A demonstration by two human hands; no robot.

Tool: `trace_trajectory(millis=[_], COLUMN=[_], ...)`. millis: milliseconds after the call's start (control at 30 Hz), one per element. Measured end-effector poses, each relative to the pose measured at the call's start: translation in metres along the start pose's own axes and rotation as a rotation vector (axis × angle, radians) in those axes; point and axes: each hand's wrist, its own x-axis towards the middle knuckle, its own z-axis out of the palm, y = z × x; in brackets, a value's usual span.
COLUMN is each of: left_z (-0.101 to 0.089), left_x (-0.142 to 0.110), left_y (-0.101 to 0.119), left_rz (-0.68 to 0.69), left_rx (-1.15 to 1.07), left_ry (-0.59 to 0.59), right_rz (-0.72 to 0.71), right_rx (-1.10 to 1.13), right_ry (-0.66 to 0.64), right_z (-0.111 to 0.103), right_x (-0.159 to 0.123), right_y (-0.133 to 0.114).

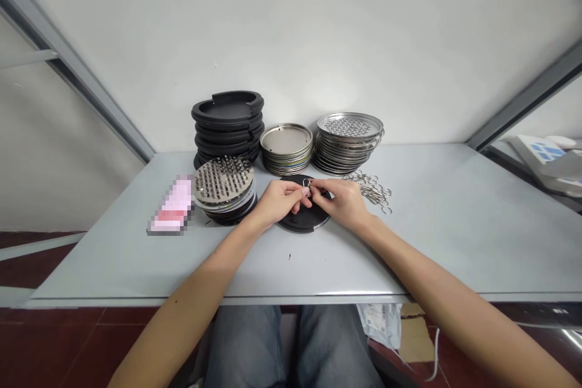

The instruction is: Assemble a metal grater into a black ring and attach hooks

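Observation:
Both my hands meet over a black round disc (304, 221) lying flat on the grey table (431, 224). My left hand (278, 201) and my right hand (343, 200) both pinch a small metal ring (308, 184) held just above the disc's far edge. The fingers of each hand are closed in a pinch. A loose pile of metal rings (373, 189) lies just right of my right hand.
Behind the disc stand a stack of black rings (228, 127), a stack of plain metal plates (286, 148) and a stack of perforated metal plates (349, 140). A stack topped by a studded metal plate (224, 187) sits at the left, beside a blurred pink object (173, 206).

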Motion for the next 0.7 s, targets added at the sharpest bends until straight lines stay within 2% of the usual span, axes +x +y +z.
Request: trace_trajectory(millis=[133, 300, 433, 700], left_z=[0.0004, 0.0022, 0.0032, 0.0034], left_x=[-0.0003, -0.0032, -0.0056, -0.0079], left_y=[-0.0016, 0.0005, 0.0023, 0.0005], left_rz=[0.074, 0.132, 0.165, 0.25], left_rx=[0.066, 0.205, 0.279, 0.497], left_ry=[-0.034, 0.003, -0.013, 0.02], right_rz=[0.015, 0.004, -0.014, 0.104], right_rx=[0.005, 0.016, 0.025, 0.123], right_ry=[-0.008, -0.01, -0.033, -0.069], right_z=[0.0004, 0.0016, 0.0, -0.0035], right_x=[-0.0008, -0.002, -0.0022, -0.0011], right_y=[0.0003, -0.0009, -0.0026, -0.0053])
